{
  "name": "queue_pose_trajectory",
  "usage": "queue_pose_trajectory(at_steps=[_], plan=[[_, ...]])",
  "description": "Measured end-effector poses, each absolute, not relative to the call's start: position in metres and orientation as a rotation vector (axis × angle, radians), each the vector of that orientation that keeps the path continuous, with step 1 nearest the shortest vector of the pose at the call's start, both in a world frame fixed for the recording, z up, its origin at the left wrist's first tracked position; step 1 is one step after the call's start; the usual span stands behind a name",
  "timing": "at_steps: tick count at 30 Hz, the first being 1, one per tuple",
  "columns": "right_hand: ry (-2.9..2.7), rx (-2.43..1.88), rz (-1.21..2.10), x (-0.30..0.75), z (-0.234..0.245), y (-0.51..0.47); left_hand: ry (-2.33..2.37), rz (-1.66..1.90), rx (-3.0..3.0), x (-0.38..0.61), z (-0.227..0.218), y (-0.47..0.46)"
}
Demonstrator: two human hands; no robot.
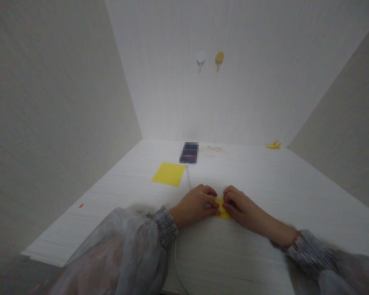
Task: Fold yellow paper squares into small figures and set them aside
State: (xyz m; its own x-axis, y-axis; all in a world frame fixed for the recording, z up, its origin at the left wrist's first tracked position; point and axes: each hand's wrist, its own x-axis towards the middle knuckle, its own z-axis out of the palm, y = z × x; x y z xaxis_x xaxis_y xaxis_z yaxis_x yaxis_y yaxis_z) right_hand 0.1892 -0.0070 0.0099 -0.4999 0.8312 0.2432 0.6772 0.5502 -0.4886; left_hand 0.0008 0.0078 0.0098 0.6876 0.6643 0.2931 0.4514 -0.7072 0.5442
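Between my two hands, on the white table, lies a small folded piece of yellow paper (223, 216). My left hand (199, 205), with a ring on one finger, has its fingers closed on the paper's left side. From the other side, my right hand (240, 207) pinches the paper's right part with curled fingers. The fingers hide much of the paper, so its exact folded shape cannot be made out. A flat square sheet of yellow paper (169, 174) rests beyond my left hand.
A phone (189, 153) with a white cable (188, 177) lies near the back wall. The cable passes under my left arm. A folded yellow paper figure (274, 145) is at the back right. Two hooks (200, 58) are on the wall. An orange scrap (81, 205) lies far left.
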Motion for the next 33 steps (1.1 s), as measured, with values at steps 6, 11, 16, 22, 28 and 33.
queue_pose_trajectory(at_steps=[6, 11, 16, 22, 28, 33], plan=[[-2.363, -1.263, 0.387, 0.1869, 0.0092, -0.0085, 0.869, 0.674, 2.471, 0.0013, 0.0103, 0.0066], [-2.377, -1.269, 0.345, 0.1861, 0.008, -0.0078, 0.866, 0.635, 2.543, 0.0018, 0.0108, 0.0057], [-2.379, -1.261, 0.312, 0.1861, 0.0063, -0.0069, 0.86, 0.602, 2.561, 0.0005, 0.0141, 0.004], [-2.399, -1.286, 0.24, 0.1834, 0.0079, -0.0088, 0.851, 0.577, 2.592, 0.0, 0.0148, 0.0042], [-2.42, -1.311, 0.169, 0.1827, 0.0048, -0.0079, 0.848, 0.56, 2.644, 0.0, 0.0173, 0.0022], [-2.383, -1.322, 0.207, 0.1838, 0.0038, -0.0064, 0.821, 0.581, 2.707, 0.0009, 0.0189, 0.0019]])
